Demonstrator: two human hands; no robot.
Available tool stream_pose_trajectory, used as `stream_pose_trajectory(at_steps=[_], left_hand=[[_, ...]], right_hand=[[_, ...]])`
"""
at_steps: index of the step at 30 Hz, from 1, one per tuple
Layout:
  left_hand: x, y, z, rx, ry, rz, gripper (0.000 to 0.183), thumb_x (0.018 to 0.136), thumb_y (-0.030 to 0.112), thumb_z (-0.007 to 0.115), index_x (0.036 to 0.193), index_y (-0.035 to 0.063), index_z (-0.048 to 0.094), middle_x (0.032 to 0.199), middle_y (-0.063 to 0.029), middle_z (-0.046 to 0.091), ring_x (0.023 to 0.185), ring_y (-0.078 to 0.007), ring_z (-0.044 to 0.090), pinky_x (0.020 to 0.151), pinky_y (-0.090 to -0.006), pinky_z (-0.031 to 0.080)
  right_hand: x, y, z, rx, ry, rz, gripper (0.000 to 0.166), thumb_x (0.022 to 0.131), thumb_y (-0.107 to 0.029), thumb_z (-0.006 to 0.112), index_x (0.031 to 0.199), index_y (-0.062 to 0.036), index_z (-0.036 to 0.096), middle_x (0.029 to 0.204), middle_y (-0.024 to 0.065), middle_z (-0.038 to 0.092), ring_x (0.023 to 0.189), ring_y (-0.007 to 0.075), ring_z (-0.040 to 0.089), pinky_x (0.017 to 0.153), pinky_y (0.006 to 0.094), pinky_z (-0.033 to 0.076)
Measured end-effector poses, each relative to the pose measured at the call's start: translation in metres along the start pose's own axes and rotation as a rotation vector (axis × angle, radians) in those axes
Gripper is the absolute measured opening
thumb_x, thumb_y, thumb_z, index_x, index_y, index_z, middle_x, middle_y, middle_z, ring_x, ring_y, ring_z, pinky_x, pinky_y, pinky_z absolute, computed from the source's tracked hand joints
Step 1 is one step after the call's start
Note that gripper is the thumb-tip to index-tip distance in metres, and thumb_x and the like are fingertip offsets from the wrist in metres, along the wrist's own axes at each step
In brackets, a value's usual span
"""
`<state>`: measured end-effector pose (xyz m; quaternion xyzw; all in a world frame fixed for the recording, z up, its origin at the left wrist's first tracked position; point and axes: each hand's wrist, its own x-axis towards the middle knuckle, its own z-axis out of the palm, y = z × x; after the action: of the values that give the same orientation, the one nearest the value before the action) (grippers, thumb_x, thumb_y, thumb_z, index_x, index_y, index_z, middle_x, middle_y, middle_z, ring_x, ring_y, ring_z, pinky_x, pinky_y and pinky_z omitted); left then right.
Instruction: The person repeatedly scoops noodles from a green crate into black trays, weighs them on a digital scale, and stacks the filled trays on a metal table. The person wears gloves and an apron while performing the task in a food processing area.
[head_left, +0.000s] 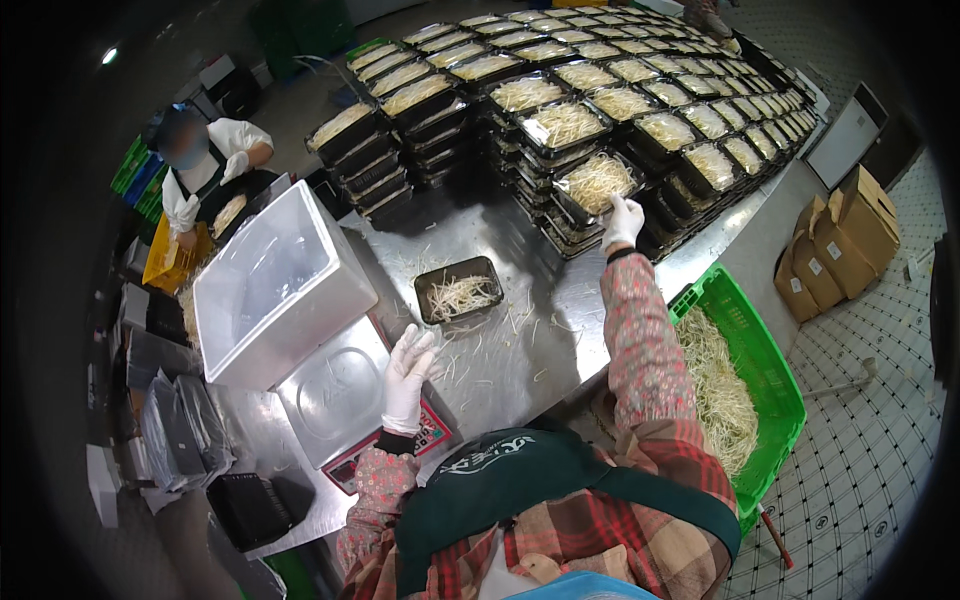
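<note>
My right hand (624, 223), in a white glove, reaches out to the near edge of a black plastic tray of bean sprouts (596, 184) on top of a stack. Its fingertips touch the tray's rim; whether they grip it is unclear. My left hand (410, 367), also gloved, hovers beside the digital scale, fingers apart and holding nothing. Just beyond it, a black tray partly filled with bean sprouts (460, 291) lies on the metal table (495, 382). The scale's steel platform (337, 390) is left of that hand, with a white foam box (281, 285) by its far side.
Many stacked trays of sprouts (562, 124) cover the table's far side. A green crate of sprouts (765, 375) stands at the right, cardboard boxes (840, 240) beyond it. Empty black trays (247, 510) sit lower left. Another person (214, 161) works at the left beside a yellow crate (169, 259).
</note>
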<state>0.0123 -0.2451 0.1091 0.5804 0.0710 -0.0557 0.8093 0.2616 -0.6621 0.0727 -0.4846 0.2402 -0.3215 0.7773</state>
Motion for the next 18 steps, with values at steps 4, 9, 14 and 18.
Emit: stream_pose_trajectory(at_steps=[4, 9, 14, 18], left_hand=[[-0.016, 0.004, -0.021, 0.037, 0.097, 0.067, 0.052, 0.094, 0.007, 0.061, 0.143, 0.0043, 0.043, 0.128, -0.0105, 0.061, 0.109, -0.0176, 0.062, 0.086, -0.0286, 0.055], [-0.064, 0.012, -0.073, 0.193, 0.438, 0.261, 0.051, 0.092, 0.001, 0.061, 0.141, 0.0008, 0.045, 0.136, -0.0119, 0.056, 0.12, -0.0195, 0.056, 0.101, -0.0311, 0.045], [-0.166, 0.029, -0.188, 1.113, 1.129, 0.446, 0.067, 0.082, 0.015, 0.074, 0.141, 0.0027, 0.045, 0.147, -0.0209, 0.04, 0.14, -0.0361, 0.032, 0.114, -0.0447, 0.028], [-0.266, 0.029, -0.262, 1.518, 1.567, 0.047, 0.099, 0.083, 0.052, 0.067, 0.153, 0.0024, 0.018, 0.158, -0.0249, 0.015, 0.146, -0.0458, 0.008, 0.117, -0.0582, 0.008]], right_hand=[[0.022, 0.002, 0.02, 0.0, 0.044, 0.131, 0.023, 0.083, -0.017, 0.073, 0.083, -0.0034, 0.054, 0.069, 0.0065, 0.056, 0.05, 0.0178, 0.054, 0.043, 0.0397, 0.051], [-0.006, -0.022, -0.003, 0.094, -0.161, 0.31, 0.061, 0.091, -0.048, 0.064, 0.121, 0.0041, 0.053, 0.118, 0.0211, 0.058, 0.101, 0.0351, 0.061, 0.081, 0.0484, 0.055], [-0.053, -0.017, -0.106, 0.054, -0.303, 0.355, 0.075, 0.097, -0.049, 0.05, 0.152, -0.0051, 0.022, 0.156, 0.0179, 0.025, 0.142, 0.0343, 0.03, 0.115, 0.0471, 0.03], [-0.055, 0.036, -0.201, -0.07, -0.192, 0.579, 0.07, 0.093, -0.048, 0.059, 0.148, -0.0111, 0.035, 0.142, 0.0048, 0.044, 0.117, 0.0179, 0.048, 0.101, 0.0351, 0.039]])
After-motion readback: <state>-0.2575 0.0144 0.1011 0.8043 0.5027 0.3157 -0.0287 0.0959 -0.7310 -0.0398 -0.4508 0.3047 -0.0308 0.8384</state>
